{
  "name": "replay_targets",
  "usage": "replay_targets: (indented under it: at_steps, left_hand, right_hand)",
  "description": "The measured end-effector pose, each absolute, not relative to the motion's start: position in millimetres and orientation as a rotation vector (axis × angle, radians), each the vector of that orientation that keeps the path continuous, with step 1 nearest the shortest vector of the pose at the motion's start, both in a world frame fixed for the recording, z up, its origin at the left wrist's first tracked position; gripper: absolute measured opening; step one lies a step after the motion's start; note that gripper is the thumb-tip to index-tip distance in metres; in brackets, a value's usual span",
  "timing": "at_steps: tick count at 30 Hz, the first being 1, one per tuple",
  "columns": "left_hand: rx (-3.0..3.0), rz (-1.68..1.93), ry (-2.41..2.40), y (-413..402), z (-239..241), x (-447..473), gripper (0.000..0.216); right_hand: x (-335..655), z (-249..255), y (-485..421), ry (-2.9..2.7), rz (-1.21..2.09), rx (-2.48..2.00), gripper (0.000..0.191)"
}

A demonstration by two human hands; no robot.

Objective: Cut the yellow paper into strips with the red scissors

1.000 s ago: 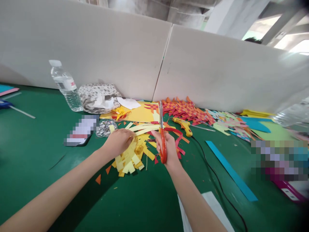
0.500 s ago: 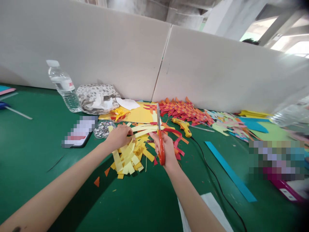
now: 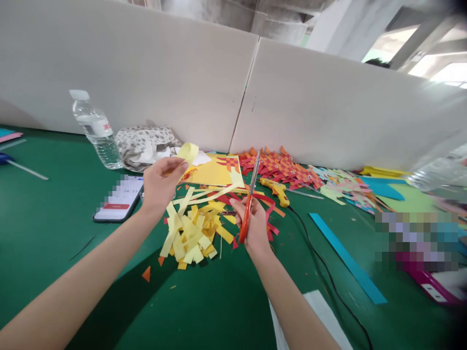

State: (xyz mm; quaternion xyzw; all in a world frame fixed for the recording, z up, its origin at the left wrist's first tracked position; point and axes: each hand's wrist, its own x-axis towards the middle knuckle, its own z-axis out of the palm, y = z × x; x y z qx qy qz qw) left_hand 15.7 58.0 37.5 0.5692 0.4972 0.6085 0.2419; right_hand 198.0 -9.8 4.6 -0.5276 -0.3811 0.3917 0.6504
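Left hand: the left hand (image 3: 160, 182) has been lifted off the heap since half a second ago and is now held above the table at 11 o'clock from the heap, fingers pinched together on a pale yellow paper strip (image 3: 189, 151).
Strip: the pale yellow paper strip is curled at its top over the fingertips; its long tail is trailed down toward 4 o'clock, across to the scissor blades.
Right hand: the right hand (image 3: 253, 226) is closed around the handle of the orange-handled scissors (image 3: 249, 199); it has hardly shifted. The blades, earlier upright, are now tilted toward 1 o'clock; whether they are parted cannot be told.
Heap: a loose heap of cut yellow paper strips (image 3: 189, 233) is left uncovered on the green table surface (image 3: 54, 218), between the two forearms.
Surroundings: a clear plastic water bottle (image 3: 95, 130) is seen at 10 o'clock from the heap, a phone (image 3: 118, 200) just beside the left wrist, a yellow glue gun (image 3: 277, 189) at 2 o'clock from the right hand, and woven red-and-orange paper pieces (image 3: 282, 167) at the white partition (image 3: 146, 73).
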Motion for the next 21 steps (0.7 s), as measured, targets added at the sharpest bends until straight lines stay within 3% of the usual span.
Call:
replay_targets:
  at_steps: [8, 16, 21]
  left_hand:
    - [1.627, 1.258, 1.397, 60, 24, 9, 0.022]
    - [2.002, 0.867, 0.96, 28, 24, 19, 0.012]
    - [2.219, 0.873, 0.95, 26, 15, 22, 0.009]
  right_hand:
    - [198, -1, -8, -0.85, 0.976, -1.212, 0.033]
    - [196, 5, -9, -0.778, 1.02, -1.148, 0.036]
    - [196, 8, -9, -0.771, 0.994, -1.098, 0.039]
